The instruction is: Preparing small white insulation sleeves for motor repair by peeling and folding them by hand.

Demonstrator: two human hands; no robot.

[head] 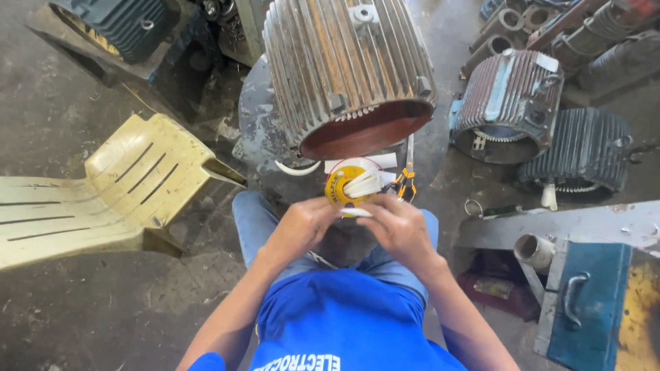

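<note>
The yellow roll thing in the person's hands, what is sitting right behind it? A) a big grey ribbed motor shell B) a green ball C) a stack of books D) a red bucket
A: just beyond the yellow roll, pinched between the left hand and right hand, stands a big grey ribbed motor shell with a reddish inside.

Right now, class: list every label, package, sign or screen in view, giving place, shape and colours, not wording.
Tape roll label: round, yellow with red print, above both hands, below the big motor housing.
Shirt print: white lettering on blue, bottom edge.
No screens or signs.
</note>
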